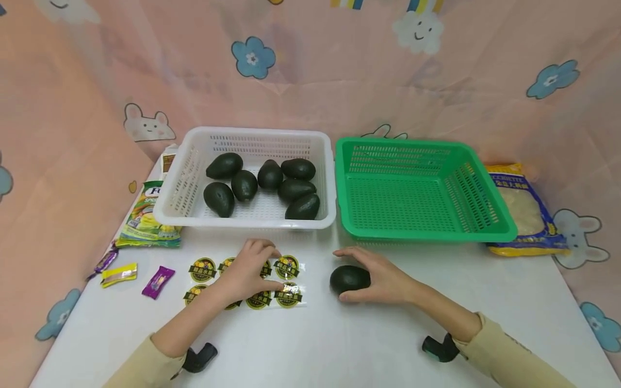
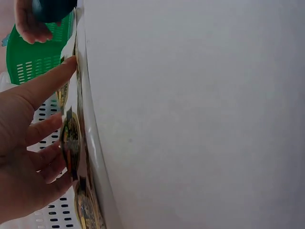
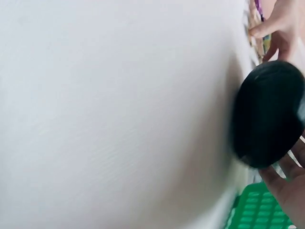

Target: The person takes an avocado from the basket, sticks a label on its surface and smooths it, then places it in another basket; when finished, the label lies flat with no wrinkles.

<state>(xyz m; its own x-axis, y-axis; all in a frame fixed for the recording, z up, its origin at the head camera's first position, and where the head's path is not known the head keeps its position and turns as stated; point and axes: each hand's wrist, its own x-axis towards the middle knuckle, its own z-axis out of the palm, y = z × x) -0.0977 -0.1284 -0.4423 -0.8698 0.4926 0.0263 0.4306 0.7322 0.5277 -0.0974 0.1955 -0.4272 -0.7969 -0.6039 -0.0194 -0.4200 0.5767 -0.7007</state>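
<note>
At a white-covered bench (image 1: 368,345), a person works two-handed: R hand (image 1: 379,279) grips a dark avocado (image 1: 348,280), fingers & thumb curved round it, parted abt as wide as the fruit; can't tell if it rests on the bench or is just lifted. L hand (image 1: 249,272) hangs over a clear sticker sheet (image 1: 287,268), fingers & thumb well parted, nothing seen pinched btwn them; L wrist view puts the thumb tip at the sheet, prob. touching. The avocado sits just R of the sheet, in front of the green basket (image 1: 427,236) & near its L end; seven more lie in the white basket (image 1: 242,222), beyond the sheet. Step in hand, judging by the set-up: readying one fruit for a sticker, w/ none seen on its upper side. Next move, by best est., calls for L fingers to close on one sticker's edge & peel it w/o folding, R hand holding the fruit steady, bare skin toward the other hand. Risk: sheet may lift along w/ the sticker, so a light press on it could help
</note>
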